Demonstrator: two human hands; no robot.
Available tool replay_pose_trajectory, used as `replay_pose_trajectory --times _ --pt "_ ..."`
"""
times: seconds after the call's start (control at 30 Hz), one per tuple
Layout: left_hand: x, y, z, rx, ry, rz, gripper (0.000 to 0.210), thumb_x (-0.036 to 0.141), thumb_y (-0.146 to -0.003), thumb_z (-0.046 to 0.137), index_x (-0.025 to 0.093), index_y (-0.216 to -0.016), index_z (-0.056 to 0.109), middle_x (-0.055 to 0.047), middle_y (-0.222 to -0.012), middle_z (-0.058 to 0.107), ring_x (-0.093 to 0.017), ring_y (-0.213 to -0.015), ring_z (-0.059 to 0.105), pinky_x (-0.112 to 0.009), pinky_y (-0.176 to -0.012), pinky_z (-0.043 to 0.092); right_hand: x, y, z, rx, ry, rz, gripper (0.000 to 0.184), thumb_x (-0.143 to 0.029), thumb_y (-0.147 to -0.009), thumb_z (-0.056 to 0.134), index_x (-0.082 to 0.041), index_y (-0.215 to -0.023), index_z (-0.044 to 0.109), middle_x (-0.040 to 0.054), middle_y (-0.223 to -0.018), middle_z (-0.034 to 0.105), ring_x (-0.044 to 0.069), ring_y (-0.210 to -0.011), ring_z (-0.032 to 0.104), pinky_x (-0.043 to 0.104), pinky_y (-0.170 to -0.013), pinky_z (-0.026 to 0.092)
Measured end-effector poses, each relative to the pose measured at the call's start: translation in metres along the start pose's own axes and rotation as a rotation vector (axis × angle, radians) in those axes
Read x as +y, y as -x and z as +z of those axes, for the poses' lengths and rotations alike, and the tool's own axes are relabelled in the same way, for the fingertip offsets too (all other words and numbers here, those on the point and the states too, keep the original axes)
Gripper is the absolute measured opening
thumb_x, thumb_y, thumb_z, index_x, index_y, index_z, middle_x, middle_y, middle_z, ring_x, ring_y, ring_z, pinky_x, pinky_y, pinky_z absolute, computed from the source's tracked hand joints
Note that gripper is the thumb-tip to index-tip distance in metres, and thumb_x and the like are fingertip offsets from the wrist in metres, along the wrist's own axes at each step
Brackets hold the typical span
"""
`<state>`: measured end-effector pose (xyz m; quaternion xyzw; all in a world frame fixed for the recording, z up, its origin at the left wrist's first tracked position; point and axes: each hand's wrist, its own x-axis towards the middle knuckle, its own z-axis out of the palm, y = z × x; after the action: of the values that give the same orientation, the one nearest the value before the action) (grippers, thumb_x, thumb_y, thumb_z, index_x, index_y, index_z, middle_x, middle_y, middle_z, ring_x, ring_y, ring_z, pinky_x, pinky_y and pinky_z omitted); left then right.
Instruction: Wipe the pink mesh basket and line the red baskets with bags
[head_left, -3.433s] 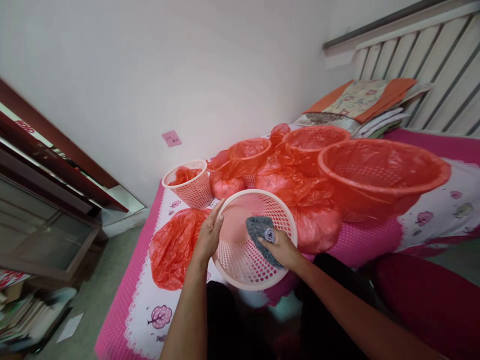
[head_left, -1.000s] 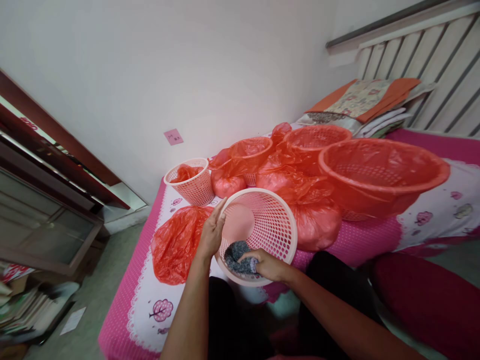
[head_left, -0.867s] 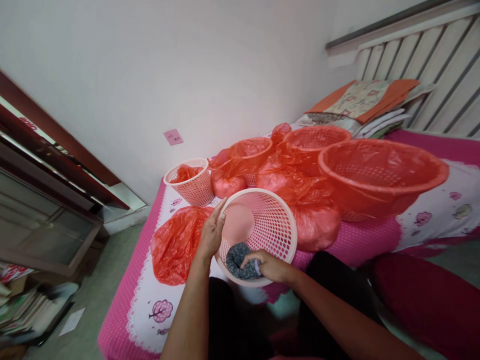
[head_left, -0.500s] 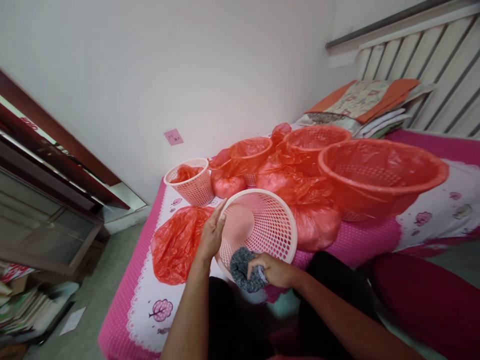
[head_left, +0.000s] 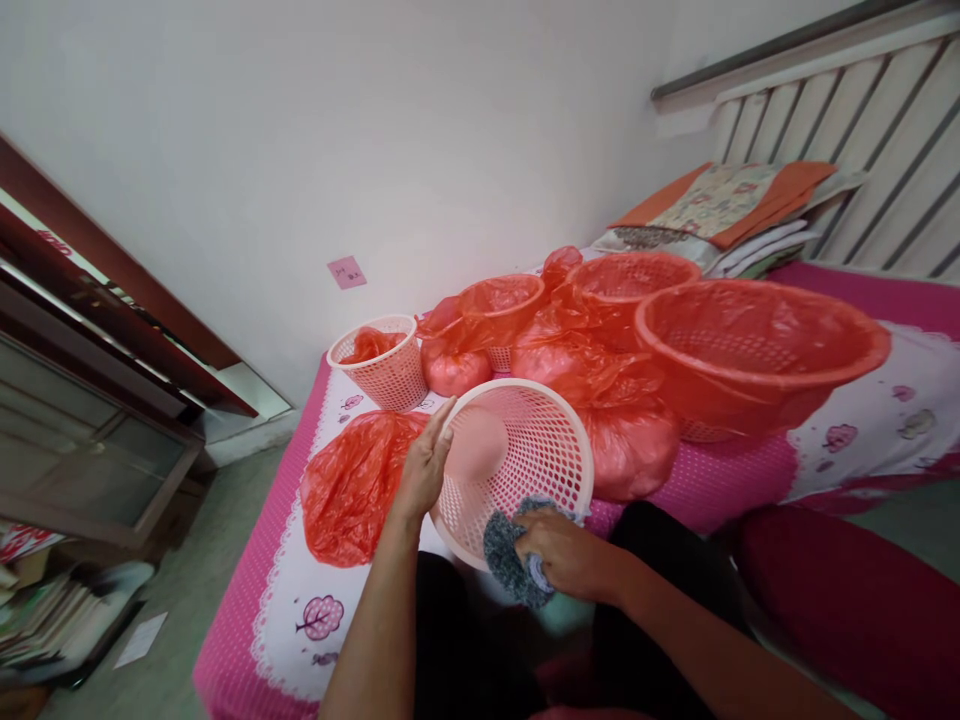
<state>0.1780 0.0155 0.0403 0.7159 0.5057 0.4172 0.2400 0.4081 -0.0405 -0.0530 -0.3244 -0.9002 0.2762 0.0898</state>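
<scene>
A pale pink perforated wastebasket point(head_left: 480, 445) lies tipped with its mouth toward me. My left hand point(head_left: 426, 462) rests along its left rim, fingers stretched out flat and steadying the side. In my right hand point(head_left: 555, 548) is a bunched grey cloth point(head_left: 504, 555), gripped with bent fingers against the basket's lower right rim. A crumpled red plastic bag point(head_left: 356, 490) lies just left of my left hand. Right of the basket sits a full, puffed red bag point(head_left: 630, 445).
Behind stands a small pink basket point(head_left: 390, 380) with red plastic inside. Red-lined baskets, among them a large one point(head_left: 757, 370), stand at the right. Folded bedding point(head_left: 727, 200) lies by the headboard point(head_left: 870, 140). A pink patterned sheet point(head_left: 277, 580) covers the bed.
My right hand has moved the cloth rightward along the basket's lower rim. My left hand and the basket have stayed in nearly the same place.
</scene>
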Motion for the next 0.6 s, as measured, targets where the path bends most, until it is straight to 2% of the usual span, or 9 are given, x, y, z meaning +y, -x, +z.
replay_pose_trajectory --times 0.07,0.27,0.37,0.5,0.6 --pt "-0.001 0.0 0.0 -0.003 0.006 0.001 0.057 0.05 -0.105 0.048 0.024 -0.156 0.053 -0.007 -0.164 0.053 -0.025 -0.155 0.043 -0.048 -0.131 0.029 -0.001 0.003 0.001 -0.006 0.08 0.042 0.024 -0.01 -0.069 0.056 -0.016 -0.08 0.077 0.0133 -0.109 0.076 0.027 -0.103 0.068 0.039 -0.093 0.042" --pt "-0.002 -0.001 0.002 -0.011 -0.002 0.03 0.055 0.047 -0.106 0.047 0.024 -0.156 0.053 -0.007 -0.165 0.051 -0.024 -0.155 0.044 -0.047 -0.132 0.029 0.0 0.013 0.001 0.021 0.24 0.123 0.025 -0.011 -0.088 0.052 -0.017 -0.082 0.075 0.0114 -0.102 0.077 0.026 -0.101 0.067 0.041 -0.094 0.037" --pt "-0.002 -0.002 0.003 -0.019 -0.009 0.041 0.055 0.046 -0.106 0.046 0.024 -0.155 0.053 -0.008 -0.165 0.051 -0.025 -0.155 0.044 -0.047 -0.131 0.03 -0.001 0.017 -0.013 0.024 0.314 0.217 0.027 -0.012 -0.094 0.051 -0.015 -0.088 0.078 0.0139 -0.105 0.078 0.028 -0.101 0.068 0.043 -0.097 0.037" --pt "-0.003 -0.002 0.003 -0.014 -0.014 0.043 0.054 0.047 -0.106 0.046 0.024 -0.155 0.054 -0.007 -0.165 0.051 -0.024 -0.154 0.045 -0.046 -0.131 0.03 0.002 0.018 -0.037 0.118 0.391 0.347 0.033 -0.011 -0.098 0.048 -0.015 -0.103 0.08 0.0167 -0.117 0.077 0.032 -0.113 0.066 0.046 -0.104 0.037" --pt "-0.003 -0.003 0.001 -0.013 -0.011 0.03 0.055 0.047 -0.106 0.046 0.024 -0.155 0.053 -0.008 -0.165 0.051 -0.023 -0.154 0.046 -0.046 -0.131 0.03 0.008 0.018 -0.039 0.174 0.372 0.347 0.033 -0.01 -0.096 0.051 -0.015 -0.113 0.079 0.0168 -0.132 0.072 0.033 -0.123 0.062 0.044 -0.108 0.038"
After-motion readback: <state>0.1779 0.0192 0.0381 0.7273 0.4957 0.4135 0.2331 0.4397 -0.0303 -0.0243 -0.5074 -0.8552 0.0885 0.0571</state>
